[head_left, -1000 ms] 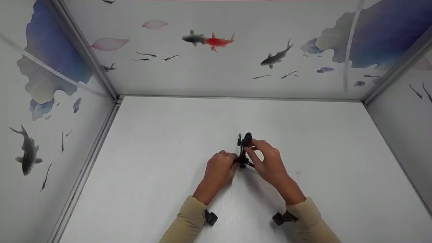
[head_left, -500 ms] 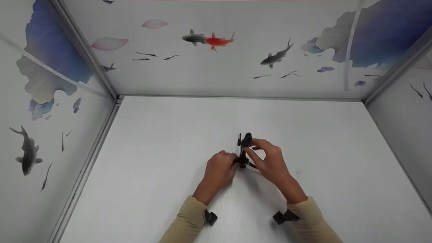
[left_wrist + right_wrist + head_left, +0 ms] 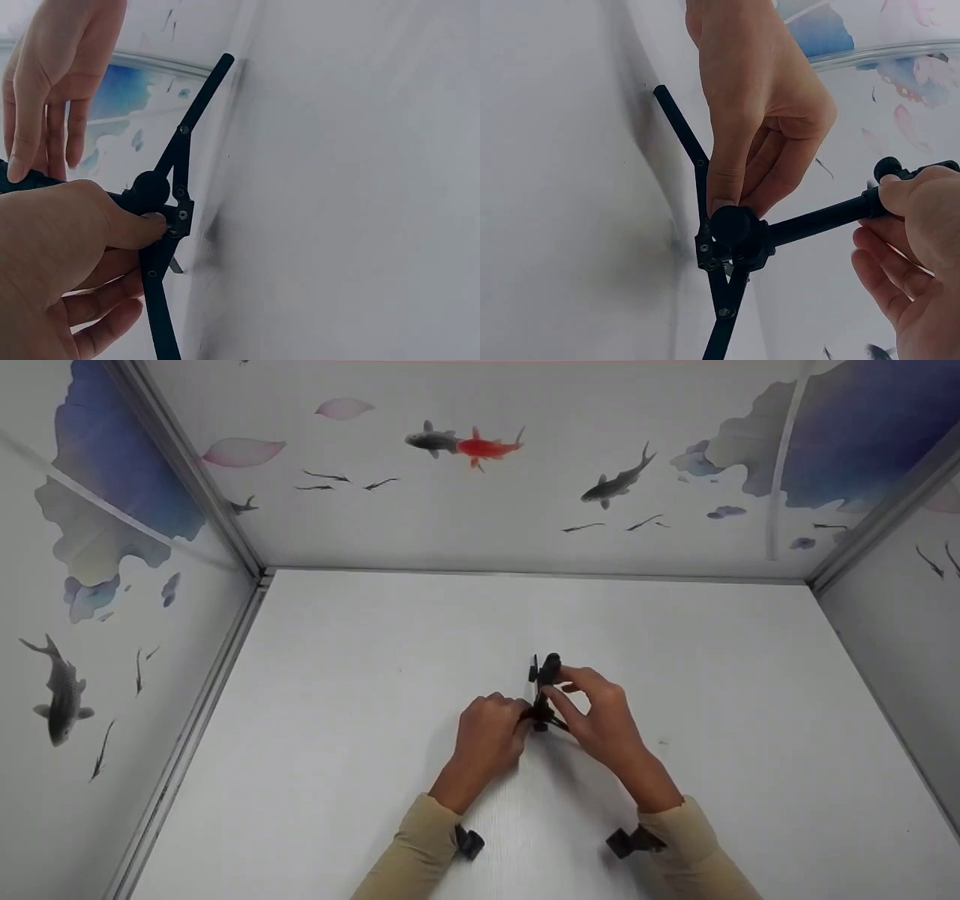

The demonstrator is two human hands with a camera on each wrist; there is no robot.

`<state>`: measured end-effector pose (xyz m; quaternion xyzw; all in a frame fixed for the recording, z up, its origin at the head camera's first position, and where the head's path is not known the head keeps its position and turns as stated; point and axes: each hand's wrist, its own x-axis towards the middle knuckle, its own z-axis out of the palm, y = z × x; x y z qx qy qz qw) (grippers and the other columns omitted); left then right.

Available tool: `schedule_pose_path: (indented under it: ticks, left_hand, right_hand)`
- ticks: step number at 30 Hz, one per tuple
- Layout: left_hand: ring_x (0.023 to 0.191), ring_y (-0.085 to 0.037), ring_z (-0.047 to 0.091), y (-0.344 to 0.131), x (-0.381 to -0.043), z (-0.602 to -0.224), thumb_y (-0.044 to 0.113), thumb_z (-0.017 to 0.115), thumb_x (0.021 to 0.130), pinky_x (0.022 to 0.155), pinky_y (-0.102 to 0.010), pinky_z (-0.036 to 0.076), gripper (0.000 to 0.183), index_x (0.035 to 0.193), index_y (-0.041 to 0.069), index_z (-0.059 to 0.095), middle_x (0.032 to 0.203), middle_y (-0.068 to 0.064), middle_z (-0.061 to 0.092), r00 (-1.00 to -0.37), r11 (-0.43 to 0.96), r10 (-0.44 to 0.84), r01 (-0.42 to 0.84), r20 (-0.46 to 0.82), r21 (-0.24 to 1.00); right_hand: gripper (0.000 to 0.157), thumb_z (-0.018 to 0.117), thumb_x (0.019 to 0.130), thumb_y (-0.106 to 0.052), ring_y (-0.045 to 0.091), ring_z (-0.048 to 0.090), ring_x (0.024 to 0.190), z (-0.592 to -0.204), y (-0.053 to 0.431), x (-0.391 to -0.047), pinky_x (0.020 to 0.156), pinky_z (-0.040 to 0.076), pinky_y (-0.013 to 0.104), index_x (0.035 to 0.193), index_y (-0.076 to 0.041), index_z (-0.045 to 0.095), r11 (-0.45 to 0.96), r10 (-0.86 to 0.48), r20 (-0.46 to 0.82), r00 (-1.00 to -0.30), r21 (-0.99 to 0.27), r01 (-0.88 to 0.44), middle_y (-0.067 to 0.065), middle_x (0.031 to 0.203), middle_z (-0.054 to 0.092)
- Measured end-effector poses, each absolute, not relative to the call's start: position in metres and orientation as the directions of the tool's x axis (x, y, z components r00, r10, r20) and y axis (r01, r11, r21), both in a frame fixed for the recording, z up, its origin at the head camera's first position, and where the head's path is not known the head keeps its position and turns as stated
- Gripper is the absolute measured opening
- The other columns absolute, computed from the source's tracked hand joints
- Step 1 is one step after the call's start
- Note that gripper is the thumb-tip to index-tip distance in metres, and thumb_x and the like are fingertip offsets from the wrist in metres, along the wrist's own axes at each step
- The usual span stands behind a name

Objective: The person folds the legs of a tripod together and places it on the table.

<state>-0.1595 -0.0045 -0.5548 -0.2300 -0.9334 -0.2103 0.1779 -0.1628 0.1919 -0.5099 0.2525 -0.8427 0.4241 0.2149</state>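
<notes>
The left hand (image 3: 489, 733) pinches a black stand (image 3: 541, 711) by its legs (image 3: 202, 98), and the right hand (image 3: 606, 720) pinches its pole (image 3: 817, 220).

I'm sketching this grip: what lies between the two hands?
In the right wrist view, a straight length of black tube runs between the left hand and right hand.

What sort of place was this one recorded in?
Probably a purpose-built recording booth: white wall panels printed with grey and red fish enclose a flat white tabletop on three visible sides, with grey metal-looking strips along the corners.
</notes>
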Motion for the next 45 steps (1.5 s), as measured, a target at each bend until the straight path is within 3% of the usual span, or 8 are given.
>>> schedule_pose_path:
  ticks: [7, 45]
  left_hand:
    - [0.079, -0.016, 0.075, -0.004, -0.16, -0.548, 0.021, 0.082, 0.095, 0.07, -0.035, 0.058, 0.006, 0.097, 0.016, 0.085, 0.086, 0.003, 0.082, -0.805, 0.801, 0.352, 0.523, 0.477, 0.292]
    - [0.077, -0.016, 0.075, -0.004, -0.156, -0.541, 0.021, 0.083, 0.095, 0.067, -0.031, 0.059, 0.009, 0.101, 0.015, 0.085, 0.086, 0.001, 0.082, -0.787, 0.798, 0.334, 0.528, 0.518, 0.289]
  right_hand:
    - [0.028, 0.078, 0.099, -0.007, 0.017, 0.077, 0.106, -0.511, 0.193, -0.163, 0.088, 0.066, 0.034, 0.127, -0.009, 0.077, 0.515, -0.232, 0.582, -0.78, -0.606, -0.606, 0.003, 0.114, 0.081]
    - [0.026, 0.077, 0.1, -0.007, 0.015, 0.078, 0.103, -0.511, 0.194, -0.162, 0.088, 0.065, 0.03, 0.126, -0.01, 0.076, 0.503, -0.251, 0.582, -0.774, -0.604, -0.618, 0.002, 0.111, 0.08]
